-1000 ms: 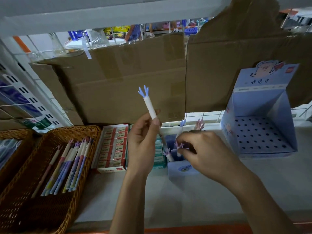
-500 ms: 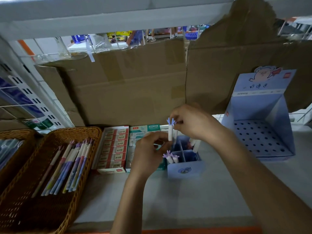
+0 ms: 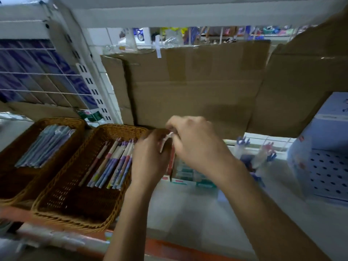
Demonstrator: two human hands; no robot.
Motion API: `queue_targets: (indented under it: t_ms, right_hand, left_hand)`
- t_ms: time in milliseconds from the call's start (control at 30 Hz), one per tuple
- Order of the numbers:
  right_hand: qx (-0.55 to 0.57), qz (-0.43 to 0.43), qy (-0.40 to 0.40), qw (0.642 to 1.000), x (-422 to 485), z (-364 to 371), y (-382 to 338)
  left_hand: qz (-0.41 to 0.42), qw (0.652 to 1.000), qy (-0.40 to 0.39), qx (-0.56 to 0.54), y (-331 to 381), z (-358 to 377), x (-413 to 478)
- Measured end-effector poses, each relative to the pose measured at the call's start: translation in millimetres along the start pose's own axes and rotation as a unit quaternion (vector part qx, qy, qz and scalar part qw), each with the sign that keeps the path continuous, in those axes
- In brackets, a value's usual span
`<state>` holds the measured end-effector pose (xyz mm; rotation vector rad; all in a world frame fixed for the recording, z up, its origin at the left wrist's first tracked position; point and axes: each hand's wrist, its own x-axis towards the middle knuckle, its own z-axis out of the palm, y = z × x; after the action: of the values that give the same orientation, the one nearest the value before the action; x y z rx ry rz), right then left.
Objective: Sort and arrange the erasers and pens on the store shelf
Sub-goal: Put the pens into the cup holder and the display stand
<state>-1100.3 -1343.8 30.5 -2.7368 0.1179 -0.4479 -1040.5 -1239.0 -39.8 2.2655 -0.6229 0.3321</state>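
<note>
Fingers: left hand [image 3: 148,159] is curled round a white pen [image 3: 163,145], back of the hand towards the head camera. The right hand [image 3: 197,146] has its fingertips bunched on the pen's upper end, pinching it. Motion blur, so the exact finger layout can't be read. Only a thin white sliver of the pen shows in the gap between the two hands, tilted with its top towards 1 o'clock.

The hands touch at the frame centre, above the back of the shelf [image 3: 188,213].

Outward from the hands:
- 6 o'clock, just beneath: eraser boxes [image 3: 185,173], red and green packs in rows, partly hidden by both hands.
- 8 o'clock, just beside the left hand: wicker basket [image 3: 75,220] with a row of pens [image 3: 113,166] lying side by side, tips towards the back.
- 9 o'clock, further out: second basket [image 3: 62,122], touching the first, holding pale blue pens [image 3: 45,146].
- 3 o'clock: small blue holder [image 3: 254,166] with upright pens, heavily blurred.
- 3 o'clock, at the frame edge: blue display box [image 3: 327,170] with a perforated floor.
- 12 o'clock: brown cardboard [image 3: 197,91] lining the back of the shelf.
</note>
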Motion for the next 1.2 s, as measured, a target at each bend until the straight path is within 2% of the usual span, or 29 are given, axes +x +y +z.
queue_targets:
  t_ms: [67,133,233,300,367,467,567,667,833,967,1033,1100,1133,1200]
  right_hand:
    - [-0.005,-0.013,-0.068,0.998,12,34,-17]
    - [0.009,-0.031,-0.125,0.992,24,69,-29]
    - [0.016,-0.081,-0.16,0.984,38,113,-47]
    - [-0.037,-0.091,-0.166,0.981,46,136,-57]
    - [-0.104,-0.088,-0.149,0.979,52,153,-62]
    - [-0.141,-0.08,-0.13,0.978,60,166,-67]
    - [-0.166,-0.084,-0.129,0.974,68,173,-69]
    - [-0.146,-0.063,-0.126,0.979,70,178,-65]
    - [-0.061,-0.017,-0.118,0.991,71,181,-61]
    - [-0.021,0.013,-0.092,0.995,69,184,-58]
    - [0.016,0.015,-0.07,0.997,66,183,-56]
    - [0.14,0.057,-0.053,0.987,63,172,-57]
    - [0.221,0.089,-0.055,0.97,62,163,-57]
    - [0.37,0.136,-0.064,0.917,61,149,-57]
  left_hand:
    - [-0.038,0.996,0.026,0.079,-30,-22,-3]
    - [-0.117,0.982,-0.006,0.151,-66,-38,-6]
    - [-0.257,0.931,-0.145,0.214,-113,-51,-6]
    - [-0.324,0.891,-0.225,0.226,-128,-52,-1]
    - [-0.322,0.878,-0.253,0.249,-136,-46,3]
    - [-0.29,0.884,-0.24,0.278,-141,-43,7]
    - [-0.272,0.89,-0.267,0.248,-147,-40,9]
    - [-0.249,0.892,-0.263,0.271,-150,-36,6]
    - [-0.217,0.906,-0.192,0.307,-157,-36,4]
    - [-0.253,0.916,-0.164,0.265,-143,-43,5]
    - [-0.29,0.926,-0.131,0.202,-136,-50,6]
    - [-0.319,0.941,-0.092,0.072,-130,-59,4]
    - [-0.32,0.944,-0.072,-0.026,-125,-61,1]
    - [-0.311,0.918,-0.063,-0.236,-108,-66,-5]
